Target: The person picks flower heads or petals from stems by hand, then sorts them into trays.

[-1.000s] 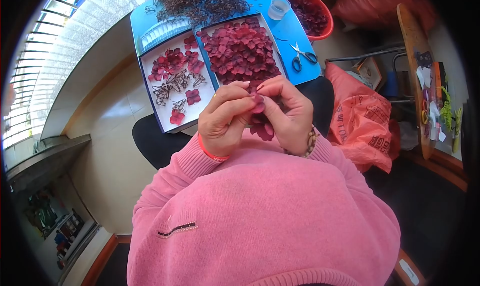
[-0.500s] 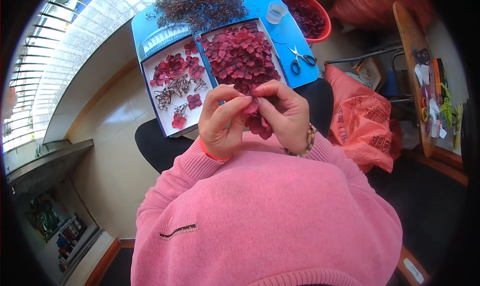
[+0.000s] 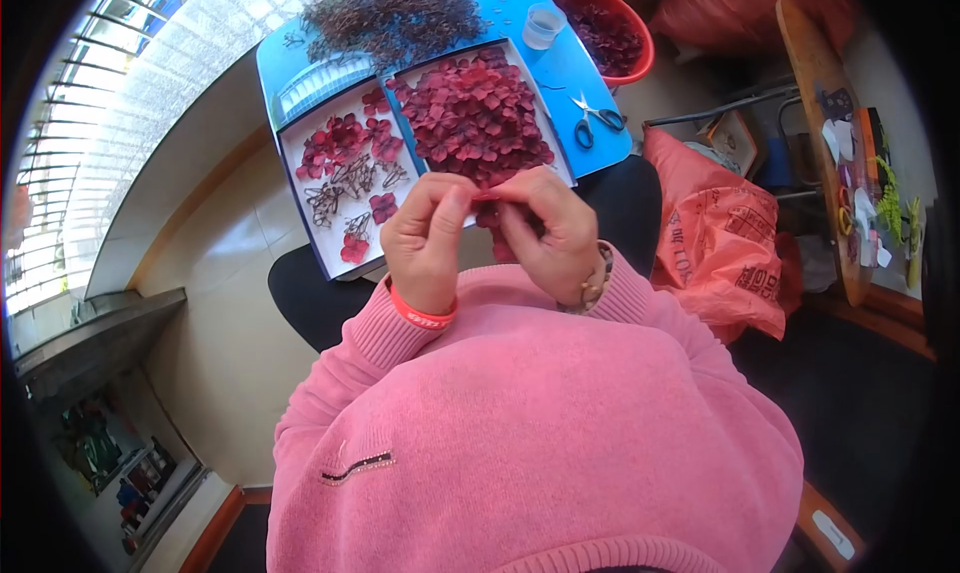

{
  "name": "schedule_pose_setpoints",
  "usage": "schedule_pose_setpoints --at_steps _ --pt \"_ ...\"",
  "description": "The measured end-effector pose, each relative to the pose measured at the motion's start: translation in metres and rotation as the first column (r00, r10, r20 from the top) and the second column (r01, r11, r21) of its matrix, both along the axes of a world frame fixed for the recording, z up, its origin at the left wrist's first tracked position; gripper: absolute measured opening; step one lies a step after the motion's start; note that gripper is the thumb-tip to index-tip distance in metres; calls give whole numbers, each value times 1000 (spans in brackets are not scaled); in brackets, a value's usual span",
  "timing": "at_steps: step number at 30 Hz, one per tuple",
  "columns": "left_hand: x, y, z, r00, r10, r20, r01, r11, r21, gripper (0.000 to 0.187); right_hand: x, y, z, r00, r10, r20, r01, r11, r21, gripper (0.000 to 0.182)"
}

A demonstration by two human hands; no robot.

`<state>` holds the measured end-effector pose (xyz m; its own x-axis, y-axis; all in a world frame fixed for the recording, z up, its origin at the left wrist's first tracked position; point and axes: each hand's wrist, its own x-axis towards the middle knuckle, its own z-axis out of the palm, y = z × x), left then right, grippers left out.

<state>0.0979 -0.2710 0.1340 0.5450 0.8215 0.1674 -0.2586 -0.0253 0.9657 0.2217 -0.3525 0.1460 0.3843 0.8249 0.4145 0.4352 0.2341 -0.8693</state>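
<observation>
My left hand (image 3: pixel 428 241) and my right hand (image 3: pixel 552 235) meet in front of my chest, thumbs and forefingers pinched together. Between them is a dark red artificial flower (image 3: pixel 487 216), mostly covered by the fingers; more red petals hang below, near my right palm. Just beyond lies a shallow two-part box (image 3: pixel 385 246) with white insides. Its right part holds a heap of dark red flower heads (image 3: pixel 475 113). In the left part are several loose flowers (image 3: pixel 335 141) and brown branched stems (image 3: pixel 352 176).
On the blue table (image 3: pixel 590 68) stand a pile of brown stems (image 3: pixel 395 18), a clear cup (image 3: pixel 544 27) and black-handled scissors (image 3: pixel 598 123). Behind it is a red basin (image 3: pixel 648 48) with dark red petals. A red plastic bag (image 3: pixel 715 238) sits at the right.
Both hands have closed in and drawn slightly toward the left. The flower between my fingertips is more hidden now, and the view has shifted a little.
</observation>
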Motion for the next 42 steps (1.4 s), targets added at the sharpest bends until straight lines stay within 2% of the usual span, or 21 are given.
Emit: schedule_pose_setpoints --at_steps 3,7,9,12,13,16,19,20,21,22,23,25,27,31,34,35,37,39,40,41,42 --pt "2 1 3 997 -6 -73 -1 995 -95 11 3 1 -11 989 -21 149 25 999 -26 27" --pt "5 2 -10 995 -69 -72 47 961 -274 14 5 5 -21 949 -12 316 24 999 -35 19" --pt "6 6 -25 996 -39 -80 5 922 -387 16 3 7 -30 930 0 368 25 998 -64 15" --pt "4 10 -27 979 -117 -169 -10 794 -608 17 3 10 -50 914 45 403 4 993 -121 13" --pt "3 11 -36 975 -113 -189 -33 773 -633 18 4 10 -54 909 40 415 12 992 -123 13" --pt "2 9 -52 965 -81 -251 -68 842 -534 16 1 13 -62 910 44 413 12 991 -131 14" --pt "6 5 -56 964 -15 -267 -78 940 -333 11 3 16 -62 934 -14 356 46 996 -82 21" --pt "7 4 -56 966 -2 -259 -71 960 -272 10 -2 15 -56 991 -48 123 74 974 -213 22" --pt "8 2 -52 950 28 -312 -89 979 -184 9 -7 15 -38 988 -114 -105 70 934 -351 23" --pt "9 -1 -51 956 59 -288 -107 982 -157 9 -10 14 -28 927 -210 -310 37 875 -482 24" --pt "12 -4 -51 962 85 -261 -122 984 -129 9 -7 14 -43 956 -209 -207 106 901 -422 27" --pt "12 -4 -52 963 103 -247 -120 991 -55 9 -4 14 -37 964 -186 -190 95 907 -410 29" --pt "11 -3 -44 966 72 -248 -106 986 -128 10 -4 13 -35 981 -150 -123 94 923 -374 30" --pt "7 7 -51 984 -27 -174 -36 937 -347 12 -8 15 -27 978 -88 -188 -2 901 -435 26" --pt "2 14 -58 942 -130 -310 14 936 -351 16 -9 13 -28 983 -44 -178 -34 910 -414 25" --pt "1 15 -64 942 -142 -303 21 929 -370 16 -8 12 -31 954 -28 -298 -105 901 -422 26" --pt "3 22 -69 950 -178 -256 62 911 -407 15 -4 15 -42 998 23 -60 -41 951 -306 32" --pt "-2 24 -75 937 -240 -255 114 898 -426 15 -5 13 -40 992 23 -126 -70 923 -378 35" --pt "-3 26 -80 923 -267 -277 140 904 -404 15 -6 13 -32 970 17 -243 -125 892 -435 36" --pt "-3 28 -84 924 -295 -244 169 886 -432 15 -6 12 -41 978 48 -204 -116 934 -337 36" --pt "-3 31 -88 923 -320 -213 193 865 -464 15 -4 13 -35 988 2 -157 -70 901 -428 38"
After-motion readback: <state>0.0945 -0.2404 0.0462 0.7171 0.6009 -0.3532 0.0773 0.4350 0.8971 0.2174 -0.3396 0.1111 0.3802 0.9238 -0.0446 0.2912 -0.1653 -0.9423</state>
